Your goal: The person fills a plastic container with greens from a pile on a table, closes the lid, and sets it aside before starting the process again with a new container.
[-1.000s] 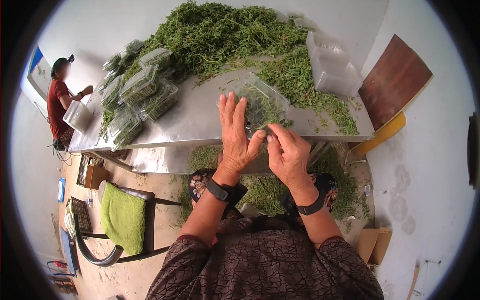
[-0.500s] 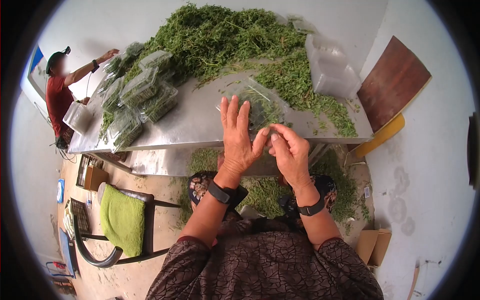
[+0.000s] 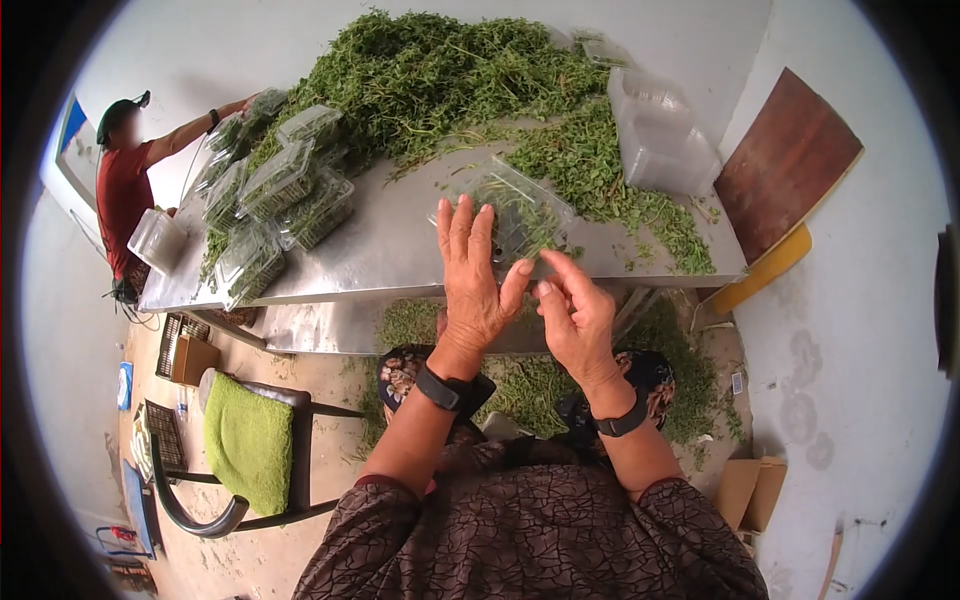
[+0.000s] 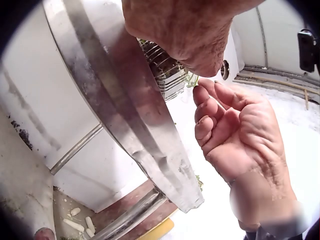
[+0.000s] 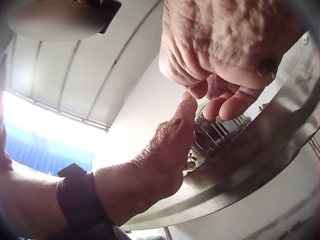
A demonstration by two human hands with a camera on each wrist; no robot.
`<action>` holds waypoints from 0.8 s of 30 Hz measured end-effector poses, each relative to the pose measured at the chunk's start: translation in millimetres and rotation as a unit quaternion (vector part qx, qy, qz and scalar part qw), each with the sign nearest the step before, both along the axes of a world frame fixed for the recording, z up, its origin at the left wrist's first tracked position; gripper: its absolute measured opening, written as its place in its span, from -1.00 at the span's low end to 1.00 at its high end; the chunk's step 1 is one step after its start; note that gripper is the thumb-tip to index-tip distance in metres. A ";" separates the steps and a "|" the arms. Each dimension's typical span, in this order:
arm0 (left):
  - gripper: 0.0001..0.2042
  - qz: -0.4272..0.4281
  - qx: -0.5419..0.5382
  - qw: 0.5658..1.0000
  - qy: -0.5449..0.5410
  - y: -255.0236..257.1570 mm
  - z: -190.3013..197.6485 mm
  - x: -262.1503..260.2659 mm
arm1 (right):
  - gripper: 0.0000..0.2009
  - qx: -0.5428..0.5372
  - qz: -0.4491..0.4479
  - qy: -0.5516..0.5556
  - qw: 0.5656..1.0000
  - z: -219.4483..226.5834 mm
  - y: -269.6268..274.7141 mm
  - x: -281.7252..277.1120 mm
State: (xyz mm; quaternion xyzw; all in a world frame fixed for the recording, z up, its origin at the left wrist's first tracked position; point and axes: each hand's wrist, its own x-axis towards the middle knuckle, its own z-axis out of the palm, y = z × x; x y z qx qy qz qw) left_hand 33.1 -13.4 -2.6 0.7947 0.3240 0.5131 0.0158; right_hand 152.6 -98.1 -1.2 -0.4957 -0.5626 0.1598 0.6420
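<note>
A clear plastic box (image 3: 545, 190) of green sprigs (image 3: 540, 222) lies near the front edge of the metal table. My left hand (image 3: 470, 270) spreads over its near left side with straight fingers, the thumb pointing toward my right hand. Close to that thumb is my right hand (image 3: 580, 325), index finger reaching toward the box and thumb just below. Its other fingers curl inward in the left wrist view, where a bit of green (image 4: 191, 79) shows near the fingertips. I cannot tell whether the right fingers pinch a sprig. In the right wrist view the slatted box side (image 5: 215, 137) appears behind both hands.
Several filled boxes (image 3: 280, 180) are stacked at left. A large heap of greens (image 3: 430, 80) covers the back, with nested clear containers (image 3: 665, 130) at right. Another person (image 3: 130, 190) reaches toward the stack from the far left. A chair with a green towel (image 3: 245, 440) stands below.
My right index finger and thumb, closer together before, now stand further apart. My left hand stays nearly in place. The other person has stretched an arm out to the stacked boxes.
</note>
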 end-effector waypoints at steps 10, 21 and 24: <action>-0.32 -0.014 -0.015 1.000 -0.018 0.2 -0.4 -1.4 | -0.69 0.033 -0.047 -0.129 0.990 5.3 1.7 -1.1; -0.35 -0.020 -0.018 0.999 -0.019 -1.5 2.2 0.7 | -0.70 -0.033 -0.047 -0.224 0.973 18.8 7.6 2.7; -0.38 -0.020 -0.012 1.000 -0.016 -1.2 3.7 1.9 | -0.70 -0.048 -0.048 -0.253 0.965 18.2 9.4 4.3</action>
